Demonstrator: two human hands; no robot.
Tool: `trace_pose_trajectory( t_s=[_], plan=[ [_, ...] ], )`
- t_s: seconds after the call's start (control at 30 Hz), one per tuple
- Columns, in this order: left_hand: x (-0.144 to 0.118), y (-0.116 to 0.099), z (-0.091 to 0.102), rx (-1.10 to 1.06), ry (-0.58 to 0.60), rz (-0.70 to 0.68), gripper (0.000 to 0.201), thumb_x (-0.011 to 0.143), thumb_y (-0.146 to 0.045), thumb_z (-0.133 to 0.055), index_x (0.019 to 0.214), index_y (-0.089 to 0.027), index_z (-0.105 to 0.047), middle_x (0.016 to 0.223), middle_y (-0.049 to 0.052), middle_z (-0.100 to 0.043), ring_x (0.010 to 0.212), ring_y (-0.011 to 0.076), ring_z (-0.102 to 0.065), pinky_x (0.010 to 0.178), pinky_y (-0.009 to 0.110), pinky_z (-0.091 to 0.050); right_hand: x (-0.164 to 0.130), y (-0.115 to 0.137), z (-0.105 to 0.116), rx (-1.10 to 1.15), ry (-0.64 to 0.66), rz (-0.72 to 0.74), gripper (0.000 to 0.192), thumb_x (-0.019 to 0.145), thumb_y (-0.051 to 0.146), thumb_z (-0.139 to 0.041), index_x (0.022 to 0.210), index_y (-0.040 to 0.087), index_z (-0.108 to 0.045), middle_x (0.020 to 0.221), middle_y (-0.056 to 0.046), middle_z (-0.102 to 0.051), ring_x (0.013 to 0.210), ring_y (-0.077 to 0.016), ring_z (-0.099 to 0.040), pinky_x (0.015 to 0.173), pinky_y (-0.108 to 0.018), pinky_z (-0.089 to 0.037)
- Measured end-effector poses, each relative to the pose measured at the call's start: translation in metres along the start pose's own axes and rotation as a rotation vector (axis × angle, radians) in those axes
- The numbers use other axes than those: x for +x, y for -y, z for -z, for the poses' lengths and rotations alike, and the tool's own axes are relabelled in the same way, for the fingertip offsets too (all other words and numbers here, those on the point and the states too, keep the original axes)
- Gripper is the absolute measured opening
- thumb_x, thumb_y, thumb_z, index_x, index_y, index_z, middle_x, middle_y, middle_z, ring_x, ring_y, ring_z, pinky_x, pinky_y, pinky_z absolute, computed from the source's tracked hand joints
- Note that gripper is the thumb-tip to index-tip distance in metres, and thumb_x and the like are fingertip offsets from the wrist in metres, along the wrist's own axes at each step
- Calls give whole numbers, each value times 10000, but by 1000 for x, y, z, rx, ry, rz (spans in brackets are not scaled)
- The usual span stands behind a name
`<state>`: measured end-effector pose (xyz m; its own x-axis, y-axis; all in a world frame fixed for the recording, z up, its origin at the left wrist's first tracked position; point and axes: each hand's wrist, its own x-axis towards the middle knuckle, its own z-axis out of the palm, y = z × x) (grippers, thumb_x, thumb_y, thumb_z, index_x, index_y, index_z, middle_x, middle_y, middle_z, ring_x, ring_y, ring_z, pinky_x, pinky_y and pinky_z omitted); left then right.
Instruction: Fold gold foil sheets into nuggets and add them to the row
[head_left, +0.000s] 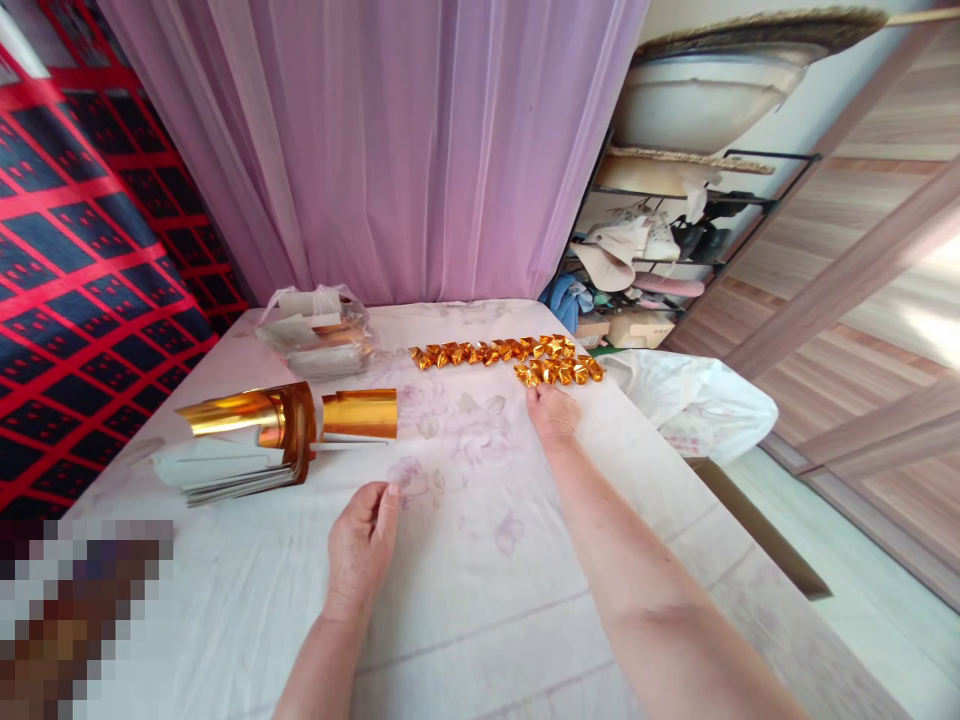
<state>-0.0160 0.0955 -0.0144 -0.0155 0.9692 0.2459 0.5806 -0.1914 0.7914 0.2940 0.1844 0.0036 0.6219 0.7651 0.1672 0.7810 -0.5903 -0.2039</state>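
Note:
My right hand (pixel 553 412) reaches out to the front row of folded gold foil-paper pieces (pixel 562 373). Its closed fingers are at the row's left end, against a folded gold piece (pixel 529 374); the fingertips are partly hidden. Behind it runs a longer row of the same shiny pieces (pixel 480 352). My left hand (pixel 365 535) hovers low over the tablecloth, fingers curled in and thumb laid along them, with nothing visible in it. To its upper left lies a stack of gold foil sheets (pixel 251 410) with pale backs, bound by a gold band, and a loose gold sheet (pixel 360 412) beside it.
A clear plastic bag (pixel 319 330) of paper sheets lies at the back left of the cloth-covered table (pixel 465 610). A white plastic bag (pixel 694 400) hangs at the right edge. Beyond stand a purple curtain (pixel 420 150) and a shelf rack (pixel 675 195) with a basin and cloths.

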Motion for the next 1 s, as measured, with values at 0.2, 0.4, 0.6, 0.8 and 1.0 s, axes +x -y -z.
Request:
trace_pose_trajectory(
  t_s=[0.2,0.4,0.6,0.8,1.0],
  plan=[
    [0,-1,1,-3,1,-8,400,886,-530,-426,728,-208,-603,584,-22,-558,552,142,-518,540,231,-404,-1,-4,-1,17,46,1,405,951,470,-443,1000,223,-760,948,-122,-745,830,-217,-678,714,-294,-438],
    [0,-3,2,6,-5,-15,398,880,-522,-419,719,-205,-600,574,-19,-555,542,142,-518,534,233,-400,-35,-9,2,38,73,60,400,970,448,-419,939,217,-744,891,-97,-747,769,-193,-664,635,-267,-375],
    [-4,-2,3,45,-21,-40,382,874,-513,-424,734,-209,-606,606,-6,-607,558,150,-553,546,239,-406,-82,-5,7,64,101,225,328,952,426,-483,852,231,-728,880,-53,-749,734,-154,-641,603,-252,-319],
    [-11,-3,8,90,-40,-77,378,877,-507,-411,726,-216,-598,589,-6,-594,542,152,-547,543,243,-399,-102,-11,9,85,104,323,306,953,401,-493,831,228,-714,867,-43,-746,733,-150,-639,605,-252,-312],
    [-17,-1,9,131,-58,-90,365,865,-502,-405,701,-224,-577,547,-20,-543,512,145,-505,524,241,-371,-107,-16,10,99,110,353,293,949,396,-503,843,228,-719,860,-50,-746,741,-159,-649,614,-254,-325]
  ],
)
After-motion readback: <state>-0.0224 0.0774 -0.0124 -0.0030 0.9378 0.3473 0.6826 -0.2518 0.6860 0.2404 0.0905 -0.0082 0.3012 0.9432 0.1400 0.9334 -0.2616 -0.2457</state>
